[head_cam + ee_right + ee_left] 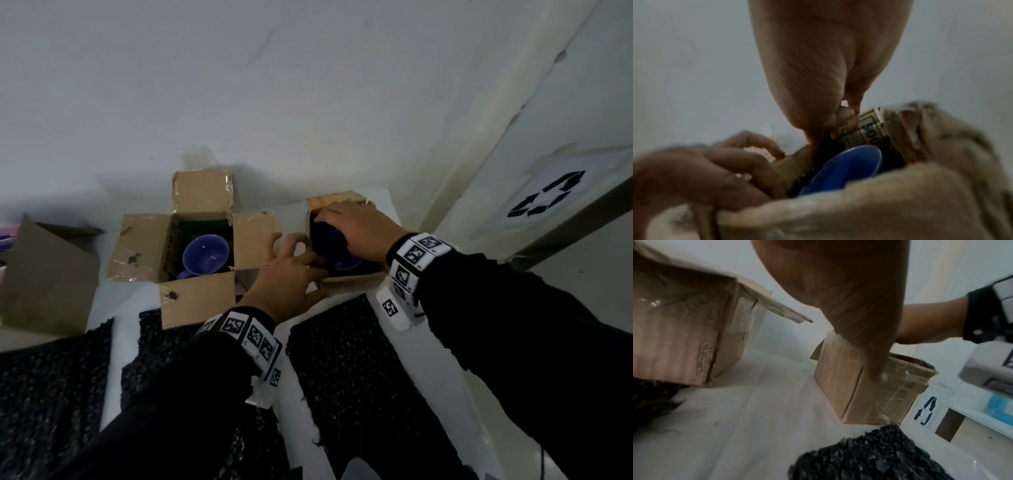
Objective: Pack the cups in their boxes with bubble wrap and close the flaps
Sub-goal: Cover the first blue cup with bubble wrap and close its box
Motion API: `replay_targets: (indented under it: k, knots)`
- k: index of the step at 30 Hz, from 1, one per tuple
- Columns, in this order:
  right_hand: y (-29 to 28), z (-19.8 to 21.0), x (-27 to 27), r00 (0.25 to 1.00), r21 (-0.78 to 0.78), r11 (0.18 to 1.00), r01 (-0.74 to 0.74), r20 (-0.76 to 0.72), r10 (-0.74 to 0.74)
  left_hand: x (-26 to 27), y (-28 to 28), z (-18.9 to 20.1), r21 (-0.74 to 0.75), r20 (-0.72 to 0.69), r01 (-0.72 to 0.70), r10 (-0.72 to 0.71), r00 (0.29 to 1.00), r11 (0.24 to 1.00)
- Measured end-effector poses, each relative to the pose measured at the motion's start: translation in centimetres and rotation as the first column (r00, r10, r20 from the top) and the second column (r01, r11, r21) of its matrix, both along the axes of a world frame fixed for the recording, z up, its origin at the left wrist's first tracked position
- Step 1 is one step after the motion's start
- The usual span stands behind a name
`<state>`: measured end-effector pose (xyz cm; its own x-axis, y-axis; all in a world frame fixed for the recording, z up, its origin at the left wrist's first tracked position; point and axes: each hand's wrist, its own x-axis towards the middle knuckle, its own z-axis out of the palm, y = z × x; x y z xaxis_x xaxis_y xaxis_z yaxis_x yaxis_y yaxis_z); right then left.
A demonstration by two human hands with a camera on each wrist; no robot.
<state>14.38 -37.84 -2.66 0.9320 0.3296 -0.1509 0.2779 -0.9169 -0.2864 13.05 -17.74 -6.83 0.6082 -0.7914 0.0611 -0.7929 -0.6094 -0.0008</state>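
Two open cardboard boxes stand side by side on the white table. In the left box (144, 246) a blue cup (205, 255) lies with all flaps spread. The right box (352, 279) is lined with black bubble wrap and holds a second blue cup (342, 260) (849, 167). My left hand (294, 260) grips this box at its left rim, and its thumb (877, 374) presses the near side wall (859, 394). My right hand (342, 222) reaches in from above, its fingertips (847, 125) down between the cup and the printed far wall.
Sheets of black bubble wrap (342, 359) lie on the table in front of the boxes, with another (51, 394) to the left. A third cardboard box (48, 281) sits at the far left. A wall rises right behind the boxes, and the table edge runs along the right.
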Motion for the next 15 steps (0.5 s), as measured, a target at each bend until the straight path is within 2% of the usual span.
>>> replay_targets:
  k: [2,4,8,12,15]
  knots:
    - [0.6,-0.4,0.8,0.999,-0.119,0.992,-0.039,0.006,0.04,-0.1,-0.2,-0.3,-0.019,0.03,0.021,-0.02,0.999,1.0]
    - [0.8,-1.3,1.4,0.999,-0.18,0.983,-0.021,-0.036,0.015,-0.2,-0.3,-0.6,-0.043,0.069,0.05,-0.047,0.997,0.998]
    - [0.4,-3.2,1.3,0.996,-0.188,0.982,0.016,-0.088,-0.033,-0.7,-0.8,-1.2,-0.092,0.138,0.023,-0.01,0.99,0.996]
    - [0.1,-3.8,1.6,0.993,-0.128,0.99,0.06,-0.095,-0.072,-1.2,-0.9,-1.2,-0.034,0.156,-0.014,0.02,0.988,0.999]
    - [-0.3,-4.3,1.5,0.999,-0.156,0.987,0.039,-0.027,-0.043,-2.1,-1.2,-1.0,-0.014,0.156,-0.05,0.052,0.986,0.999]
